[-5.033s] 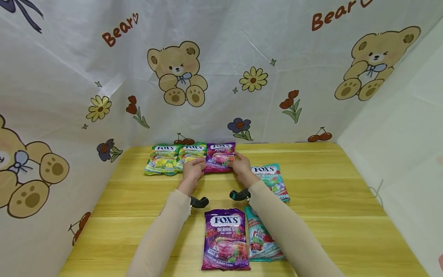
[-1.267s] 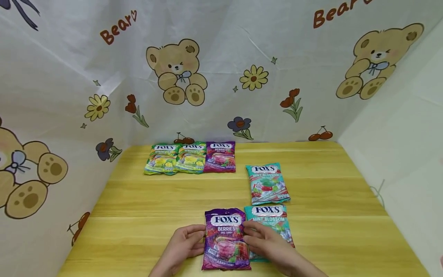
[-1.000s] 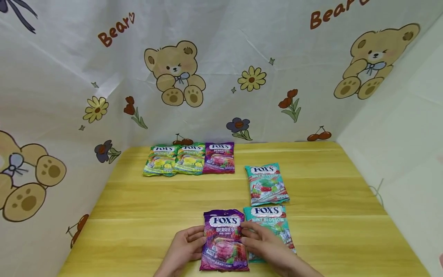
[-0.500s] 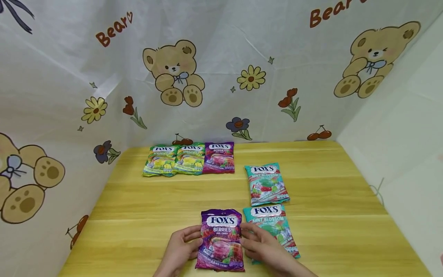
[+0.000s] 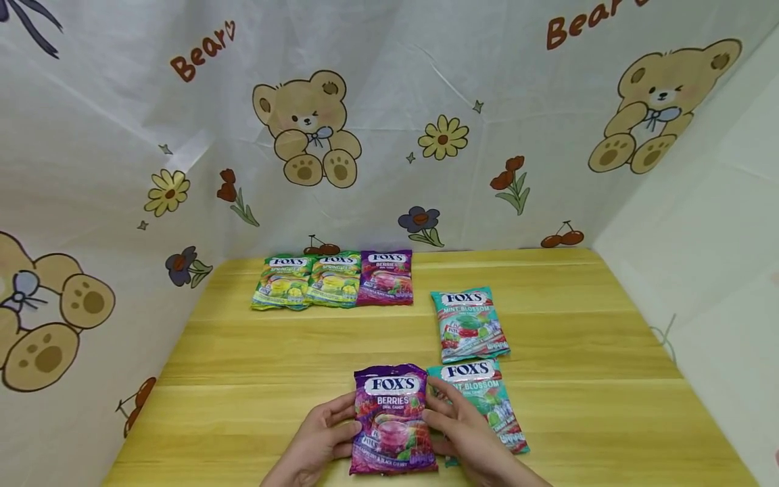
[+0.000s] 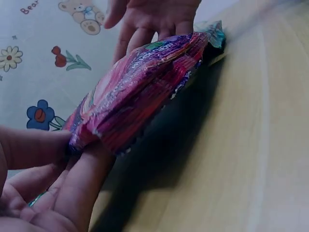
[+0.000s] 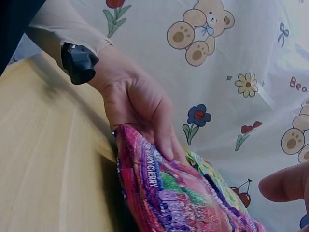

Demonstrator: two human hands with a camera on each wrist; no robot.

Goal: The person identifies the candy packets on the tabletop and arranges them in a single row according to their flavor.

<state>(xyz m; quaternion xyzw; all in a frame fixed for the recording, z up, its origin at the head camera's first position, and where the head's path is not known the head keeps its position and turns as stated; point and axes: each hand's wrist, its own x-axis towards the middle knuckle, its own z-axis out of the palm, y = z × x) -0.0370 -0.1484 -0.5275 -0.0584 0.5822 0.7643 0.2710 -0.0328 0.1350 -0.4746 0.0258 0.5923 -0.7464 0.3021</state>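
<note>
A purple FOX'S Berries candy bag (image 5: pixel 392 426) is held between my two hands near the table's front. My left hand (image 5: pixel 319 436) pinches its left edge; the left wrist view shows the thumb (image 6: pixel 36 145) above and fingers beneath. My right hand (image 5: pixel 465 429) holds the right edge, with its thumb at the bag's rim and the other fingers partly hidden behind it. Shadow beneath the bag (image 6: pixel 140 92) shows it raised off the wood at the near side. Just right of it, partly covered by my right hand, lies a teal Mint Blossom candy bag (image 5: pixel 487 399).
Another teal Mint Blossom bag (image 5: pixel 468 325) lies just behind the first. Along the back edge, two green Spring Tea bags (image 5: pixel 282 284) and a purple Berries bag (image 5: pixel 386 281) form a row. The wooden table (image 5: pixel 578 379) meets a bear-printed curtain (image 5: pixel 377 203) behind.
My hands have left the purple bag in the back row and come to the front one. That bag shifted slightly left, then up; the front teal bag has turned slightly and shifted right.
</note>
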